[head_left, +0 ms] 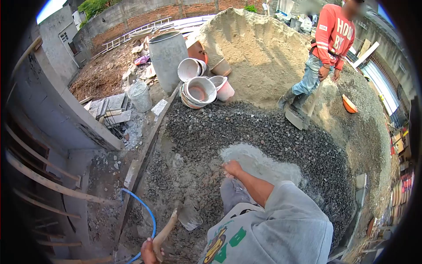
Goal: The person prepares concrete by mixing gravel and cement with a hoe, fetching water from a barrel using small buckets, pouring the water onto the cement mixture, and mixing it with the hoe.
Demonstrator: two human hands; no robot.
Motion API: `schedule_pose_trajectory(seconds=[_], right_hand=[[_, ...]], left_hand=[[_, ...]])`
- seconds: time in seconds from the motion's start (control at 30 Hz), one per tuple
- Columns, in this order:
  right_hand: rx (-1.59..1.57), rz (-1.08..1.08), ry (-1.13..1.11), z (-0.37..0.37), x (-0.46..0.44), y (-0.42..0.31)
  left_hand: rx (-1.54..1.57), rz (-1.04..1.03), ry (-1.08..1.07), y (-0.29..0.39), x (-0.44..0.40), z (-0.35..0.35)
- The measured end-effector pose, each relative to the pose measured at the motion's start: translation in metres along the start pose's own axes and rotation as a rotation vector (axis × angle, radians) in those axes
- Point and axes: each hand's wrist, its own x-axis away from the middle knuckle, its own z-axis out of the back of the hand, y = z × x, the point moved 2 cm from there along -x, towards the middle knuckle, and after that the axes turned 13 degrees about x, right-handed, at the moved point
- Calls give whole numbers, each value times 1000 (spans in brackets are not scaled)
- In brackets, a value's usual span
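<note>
Head view: loose material and hand tools

Sand pile (pixel 246 48), banked at the back. Gravel bed (pixel 206 121), spread before it, a pale patch (pixel 263 163) set near its middle. Another person (pixel 332 39), stood at right, with a second shovel (pixel 298 119). Barrel (pixel 168 59) and buckets (pixel 201 90), grouped at the bed's upper left. Near shovel (pixel 169 225), its blade (pixel 190 218) placed low against gravelly ground (pixel 193 182), its wooden handle clasped. Hose (pixel 152 215), blue, looped beside the handle. Left hand (pixel 149 251): fingers clamped on that handle. Right hand (pixel 232 168): fingers curled by the knee (pixel 233 191); whether anything is held cannot be told. Step in hand, as judged: the ground is being worked with the shovel, one-handed and low. By judgement, a firm grip and a flat blade are called for by the next move.
</note>
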Motion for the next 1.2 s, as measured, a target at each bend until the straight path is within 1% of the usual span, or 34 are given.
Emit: schedule_pose_trajectory(seconds=[0.07,0.1,0.2,0.3,0.4,0.5,0.6,0.63,0.7,0.8,0.9,1.0,1.03,1.07,1.1,1.13,1.17,1.2], right_hand=[[-83,-33,57,22,-1,19],[-109,-40,104,31,0,26],[-195,-62,227,54,14,43],[-295,-126,282,68,33,44],[-448,-88,401,79,52,23],[-479,46,334,100,64,-14],[-504,218,257,118,82,-74],[-526,285,232,124,91,-97],[-542,498,161,136,122,-152],[-423,784,29,137,154,-224],[-326,972,-74,120,191,-281],[-203,1120,-210,85,210,-314],[-166,1133,-297,71,216,-319],[-131,1101,-377,54,223,-321],[-72,1100,-487,37,232,-325],[24,1082,-559,20,241,-328],[68,1070,-657,0,244,-331],[137,1062,-740,-16,251,-335]], left_hand=[[-6,-39,0,2,-13,2],[-52,-40,-22,-10,-35,17],[-59,-193,-22,28,-6,-15],[-149,-74,-114,38,-15,-12],[-106,-16,-145,37,-22,-9],[-264,-113,-159,36,-28,-8],[11,-84,-161,33,-28,-10],[4,-98,-163,32,-28,-9],[-11,-128,-167,31,-28,-8],[-42,-164,-175,27,-29,-8],[-294,-316,-185,19,-48,1],[-538,-444,-164,6,-72,12],[-239,-279,-220,3,-74,8],[91,-127,-234,7,-67,4],[-1,-146,-130,23,-38,-9],[-127,-246,-67,4,-60,-1],[-24,-126,-55,14,-42,-10],[-247,-142,-93,26,-32,-12]])
